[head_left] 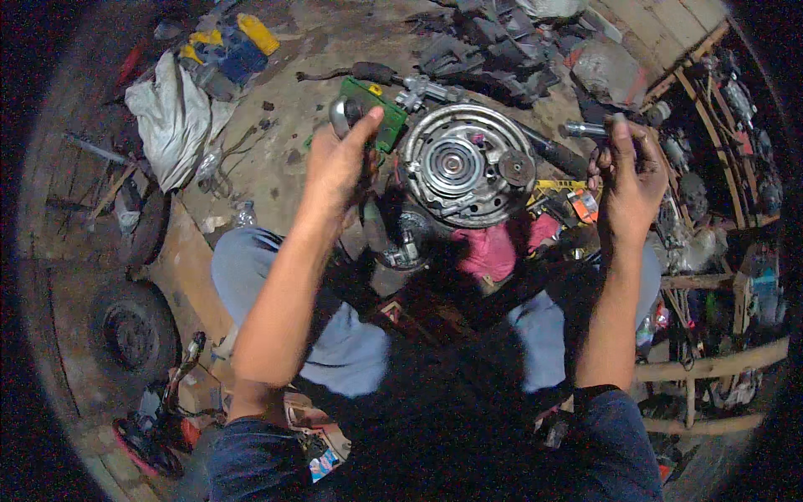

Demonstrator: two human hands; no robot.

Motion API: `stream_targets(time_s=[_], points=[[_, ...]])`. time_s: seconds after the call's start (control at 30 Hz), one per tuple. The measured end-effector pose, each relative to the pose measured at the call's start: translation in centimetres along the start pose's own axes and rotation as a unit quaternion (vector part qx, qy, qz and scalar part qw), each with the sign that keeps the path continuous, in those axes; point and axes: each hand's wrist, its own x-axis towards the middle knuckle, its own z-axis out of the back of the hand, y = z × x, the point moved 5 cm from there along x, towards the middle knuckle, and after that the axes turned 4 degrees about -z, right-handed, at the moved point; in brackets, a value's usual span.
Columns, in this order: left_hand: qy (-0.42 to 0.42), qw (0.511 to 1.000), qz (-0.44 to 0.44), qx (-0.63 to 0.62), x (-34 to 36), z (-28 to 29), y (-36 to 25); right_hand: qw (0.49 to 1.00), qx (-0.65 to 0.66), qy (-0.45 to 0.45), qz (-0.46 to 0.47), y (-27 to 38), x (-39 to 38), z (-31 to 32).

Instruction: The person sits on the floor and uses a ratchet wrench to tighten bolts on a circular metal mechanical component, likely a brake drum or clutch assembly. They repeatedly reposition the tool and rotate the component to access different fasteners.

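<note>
free room over metal wheel (452, 163), green case (391, 121) beside left hand (339, 163)

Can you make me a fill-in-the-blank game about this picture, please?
1. The hand holding the small metal cylinder is the person's ____ one.
2. Just beyond the left hand lies a flat object coloured ____.
3. In the picture, the cloth just below the round metal part is ____.
4. The black tyre is on the picture's ____ side.

Missing words: right; green; pink; left.
</note>
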Motion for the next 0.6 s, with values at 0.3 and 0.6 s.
stream_targets(time_s=[0.3,0.6], points=[[0.172,0.984,0.048,-0.026,-0.9,-7.9,4.2,0.985,-0.011,-0.169,0.032,-0.2,-0.2,10.4],[0.298,0.933,-0.202,-0.021,0.0,-12.0,6.0,0.966,-0.090,-0.229,0.083,0.8,-2.9,10.5]])
